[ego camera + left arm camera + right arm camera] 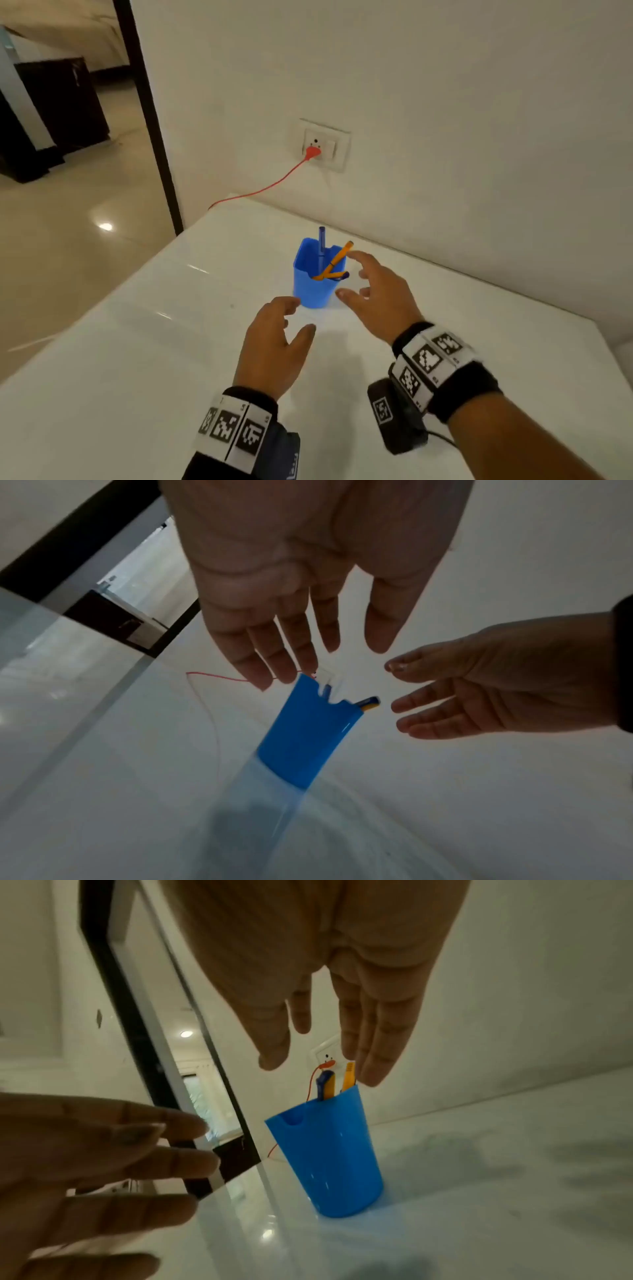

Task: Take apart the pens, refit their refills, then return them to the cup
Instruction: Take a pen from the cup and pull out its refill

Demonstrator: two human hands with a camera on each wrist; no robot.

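A blue plastic cup (313, 281) (301, 739) (329, 1156) stands upright on the white table. Inside it lean an orange pen (337, 258) (348, 1079), a blue pen (322, 241) and a shorter orange pen with a blue cap (334, 275) (324, 1085). My left hand (274, 337) (291, 631) hovers just short of the cup's near side, fingers straight and spread, empty. My right hand (373, 294) (342, 1031) is open to the right of the cup, its fingertips close to the orange pen's top, holding nothing.
A wall with a socket (323, 145) runs behind the table; an orange plug and cord (267, 186) trail from it to the table's far left corner. The table (137, 359) ends at the left, with a tiled floor and a dark door frame (150, 116) beyond.
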